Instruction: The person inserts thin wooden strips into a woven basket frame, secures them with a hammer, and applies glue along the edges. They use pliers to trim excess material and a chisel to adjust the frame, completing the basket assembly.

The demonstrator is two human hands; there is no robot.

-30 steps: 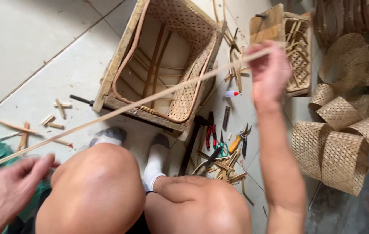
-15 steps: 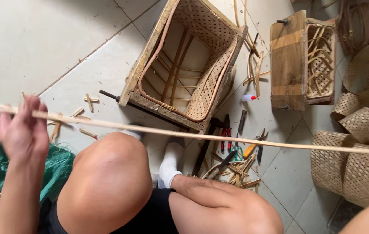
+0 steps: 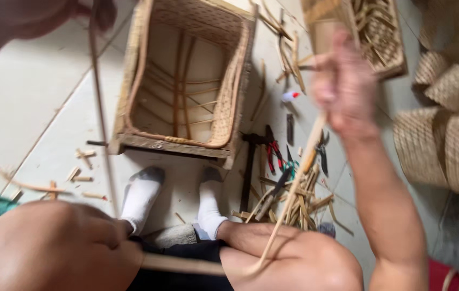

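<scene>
The right hand (image 3: 345, 89), blurred, is closed around a long thin rattan strip (image 3: 294, 188), which runs from the fist down past the right knee, bends across the lap and rises again on the left as a thin line toward the left hand (image 3: 51, 16); that hand sits at the top left corner, very close and dark, and seems to pinch the strip's other end, though its grip is hard to make out. Just beyond the white-socked feet (image 3: 140, 194) a square woven basket (image 3: 229, 108) stands on the tiled floor (image 3: 30, 91), its inside showing only bare frame ribs. Right of it lie pliers (image 3: 273, 156), a hammer (image 3: 248, 172) and cane offcuts (image 3: 299, 202). Farther off, a wooden box (image 3: 396, 59) holds loose cane pieces, and rolled woven bands (image 3: 445, 145) rest at the right edge
</scene>
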